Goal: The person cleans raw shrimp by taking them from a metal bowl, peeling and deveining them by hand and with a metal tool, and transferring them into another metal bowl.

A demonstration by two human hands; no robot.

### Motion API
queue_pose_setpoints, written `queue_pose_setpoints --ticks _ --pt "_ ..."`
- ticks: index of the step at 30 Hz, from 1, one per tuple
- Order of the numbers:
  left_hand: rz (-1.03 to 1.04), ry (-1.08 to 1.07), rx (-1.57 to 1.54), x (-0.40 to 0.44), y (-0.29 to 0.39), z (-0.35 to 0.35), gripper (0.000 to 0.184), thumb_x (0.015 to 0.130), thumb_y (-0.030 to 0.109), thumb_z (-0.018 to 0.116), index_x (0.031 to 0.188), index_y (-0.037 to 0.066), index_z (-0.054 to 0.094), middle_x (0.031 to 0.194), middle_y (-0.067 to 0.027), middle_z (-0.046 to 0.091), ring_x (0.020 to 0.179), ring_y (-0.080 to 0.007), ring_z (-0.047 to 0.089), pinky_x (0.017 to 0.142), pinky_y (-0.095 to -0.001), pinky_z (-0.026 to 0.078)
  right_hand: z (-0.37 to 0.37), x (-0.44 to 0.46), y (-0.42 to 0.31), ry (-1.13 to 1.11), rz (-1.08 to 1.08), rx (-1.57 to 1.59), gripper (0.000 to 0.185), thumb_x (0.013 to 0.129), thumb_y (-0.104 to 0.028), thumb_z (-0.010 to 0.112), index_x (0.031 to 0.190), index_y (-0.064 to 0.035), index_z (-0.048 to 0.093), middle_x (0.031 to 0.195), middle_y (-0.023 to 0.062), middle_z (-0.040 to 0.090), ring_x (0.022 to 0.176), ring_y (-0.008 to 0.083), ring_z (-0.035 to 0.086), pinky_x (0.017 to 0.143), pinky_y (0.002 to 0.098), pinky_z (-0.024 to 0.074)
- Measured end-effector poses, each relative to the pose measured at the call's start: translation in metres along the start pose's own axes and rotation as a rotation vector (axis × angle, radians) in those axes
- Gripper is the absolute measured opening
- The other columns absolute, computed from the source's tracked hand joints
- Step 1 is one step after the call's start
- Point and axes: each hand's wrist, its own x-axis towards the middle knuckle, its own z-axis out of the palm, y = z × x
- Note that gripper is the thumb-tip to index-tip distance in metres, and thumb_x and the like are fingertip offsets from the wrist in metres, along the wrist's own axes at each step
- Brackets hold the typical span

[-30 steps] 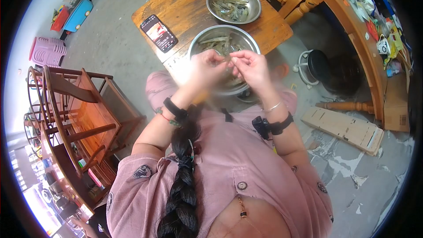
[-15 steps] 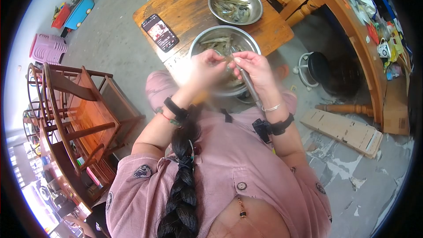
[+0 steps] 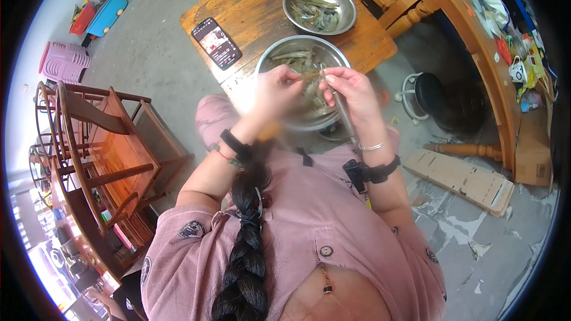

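Note:
Over a large steel bowl (image 3: 262,62) holding several raw grey shrimp (image 3: 297,58), both my hands work close together. My left hand (image 3: 276,92) is closed in a pinch on a shrimp (image 3: 310,75), whose thin brownish end stretches across the gap towards my right hand. Wrapped round a slim grey metal tool (image 3: 345,117), my right hand (image 3: 352,90) has its thumb and fingertips pressed together near the tool's tip. The tool's long handle runs down along the palm towards the wrist; its exact kind is hard to make out.
A second steel bowl (image 3: 345,21) with shrimp stands farther back on the wooden table (image 3: 250,6). A phone (image 3: 216,44) with its screen lit lies on the left. Around are a wooden chair (image 3: 119,142), a black stool (image 3: 429,90) and a long cardboard box (image 3: 458,179).
My right hand has shifted slightly right with the metal tool, widening the gap between my hands. My left hand has barely moved, and more of the shrimp shows between them.

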Motion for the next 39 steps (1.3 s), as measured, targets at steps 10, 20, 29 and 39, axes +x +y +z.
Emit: queue_pose_setpoints --ticks 10,20,29,39 --pt "-0.158 -0.241 0.231 0.023 -0.008 -0.015 0.019 0.072 0.013 0.074 0.084 0.002 0.065 0.075 -0.0091 0.067 0.067 -0.0153 0.063 0.062 -0.0281 0.051 -0.011 0.003 -0.008 0.061 -0.104 -0.094 0.017 0.091 -0.008 0.059 0.104 0.0025 0.06 0.082 0.0106 0.066 0.062 0.0106 0.06 0.054 0.0215 0.05" --pt "0.286 -0.516 0.677 0.195 -0.014 0.013 0.025 0.072 0.011 0.07 0.097 0.007 0.068 0.086 -0.016 0.068 0.085 -0.0295 0.066 0.077 -0.04 0.052 -0.027 0.011 -0.003 0.13 -0.011 -0.15 0.016 0.092 -0.006 0.056 0.106 0.0019 0.059 0.083 0.0104 0.066 0.061 0.0101 0.058 0.054 0.0208 0.0491" --pt "0.676 -0.783 1.128 0.317 -0.058 0.08 0.023 0.076 0.008 0.06 0.096 0.013 0.07 0.095 -0.0117 0.065 0.099 -0.0323 0.059 0.084 -0.0408 0.05 -0.051 0.026 0.013 0.11 0.056 -0.077 0.015 0.092 -0.004 0.054 0.105 0.0024 0.058 0.084 0.0109 0.066 0.061 0.0089 0.058 0.054 0.0197 0.0479" --pt "0.8 -0.781 1.518 0.333 -0.07 0.098 0.019 0.076 0.022 0.068 0.091 0.01 0.071 0.107 -0.0066 0.063 0.107 -0.0269 0.055 0.085 -0.0372 0.049 -0.063 0.033 0.02 0.082 0.076 -0.026 0.014 0.092 -0.003 0.053 0.104 0.0025 0.058 0.083 0.0101 0.065 0.061 0.0087 0.057 0.053 0.0198 0.047"
